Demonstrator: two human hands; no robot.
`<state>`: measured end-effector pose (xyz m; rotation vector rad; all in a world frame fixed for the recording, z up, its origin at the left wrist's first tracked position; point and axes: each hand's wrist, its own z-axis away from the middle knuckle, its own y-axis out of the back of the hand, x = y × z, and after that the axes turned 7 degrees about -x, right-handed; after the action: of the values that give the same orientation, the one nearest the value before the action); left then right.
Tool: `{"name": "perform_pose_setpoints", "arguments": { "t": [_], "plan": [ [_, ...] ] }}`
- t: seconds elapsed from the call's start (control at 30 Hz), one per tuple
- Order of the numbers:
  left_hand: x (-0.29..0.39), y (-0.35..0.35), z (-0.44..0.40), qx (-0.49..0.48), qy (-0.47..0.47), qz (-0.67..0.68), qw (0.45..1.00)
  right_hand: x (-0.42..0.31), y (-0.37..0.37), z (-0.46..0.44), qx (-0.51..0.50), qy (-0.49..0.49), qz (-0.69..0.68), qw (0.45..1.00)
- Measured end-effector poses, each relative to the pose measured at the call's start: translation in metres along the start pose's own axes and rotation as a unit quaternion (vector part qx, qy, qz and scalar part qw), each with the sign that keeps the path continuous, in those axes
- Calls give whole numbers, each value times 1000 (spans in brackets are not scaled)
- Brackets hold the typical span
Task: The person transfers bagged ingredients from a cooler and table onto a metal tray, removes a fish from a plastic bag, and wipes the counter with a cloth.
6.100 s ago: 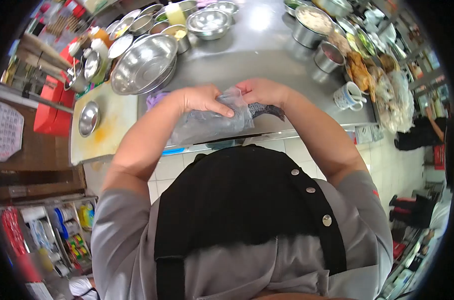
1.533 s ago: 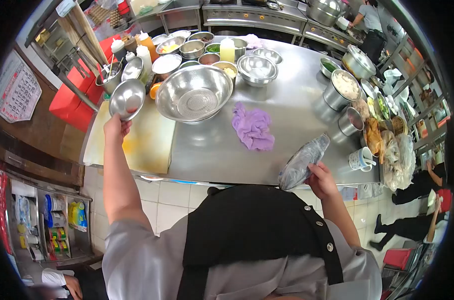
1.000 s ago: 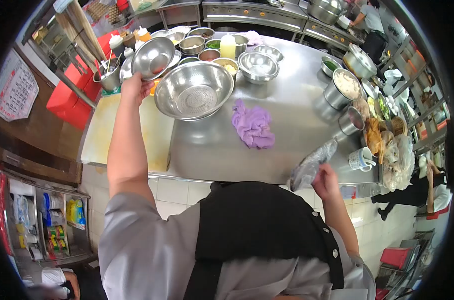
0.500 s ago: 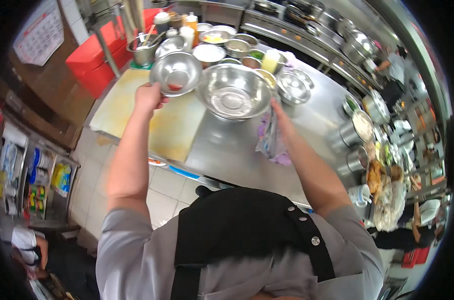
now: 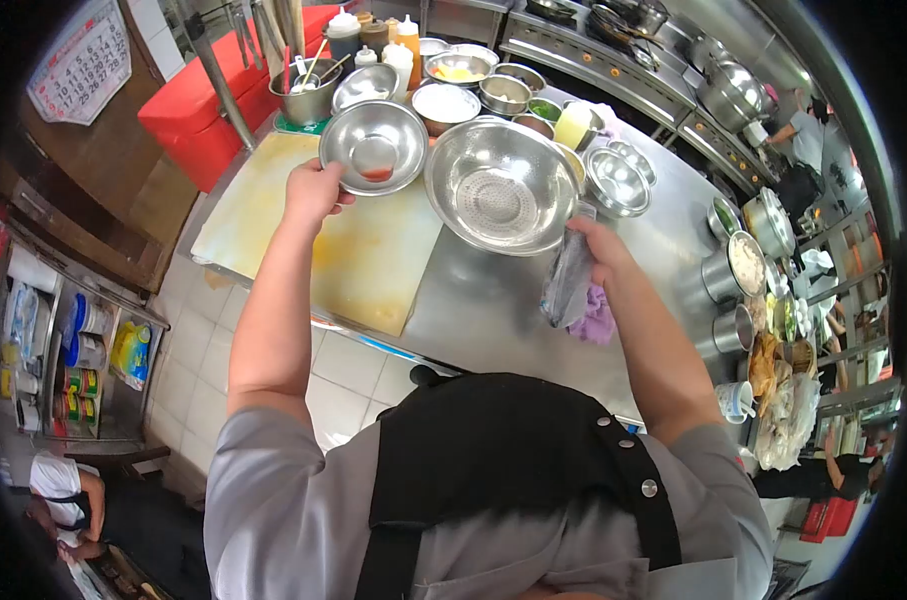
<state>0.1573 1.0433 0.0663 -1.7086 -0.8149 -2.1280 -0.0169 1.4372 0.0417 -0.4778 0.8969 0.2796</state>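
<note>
My left hand [image 5: 316,190] grips the near left rim of a small steel bowl [image 5: 373,135], with a little red at the bottom that may be food or a reflection. To its right is a large steel colander [image 5: 453,190] with a dotted pattern across its base. My right hand [image 5: 601,247] is closed around the top of a grey, see-through plastic bag [image 5: 567,285], right beside the colander's right rim; whether the fingers also touch that rim I cannot tell. Behind the bag, a purple cloth [image 5: 595,318] lies on the steel table [image 5: 483,300].
A stained cutting board [image 5: 363,270] covers the table's left part. Along the back stand squeeze bottles [image 5: 406,45], a utensil pot [image 5: 305,95] and several ingredient bowls [image 5: 445,103]. Empty steel bowls [image 5: 618,182] sit at right. Beyond are a stove [image 5: 613,65] and a person [image 5: 805,135].
My right hand has gone from lying along the colander's side to a closed grip on the bag. The view has shifted slightly; my left hand still holds the small bowl.
</note>
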Motion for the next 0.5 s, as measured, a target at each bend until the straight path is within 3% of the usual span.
{"name": "perform_pose_setpoints", "arguments": {
  "t": [0.3, 0.5],
  "plan": [
    [1, -11, -21, -8, -4, 46, 999, -12, -7, 5, 28, 60, -39, 997],
    [18, -35, -20, -12, -28, 41, 999, -41, 9, 29, 133, 169, -42, 976]
  ]
}}
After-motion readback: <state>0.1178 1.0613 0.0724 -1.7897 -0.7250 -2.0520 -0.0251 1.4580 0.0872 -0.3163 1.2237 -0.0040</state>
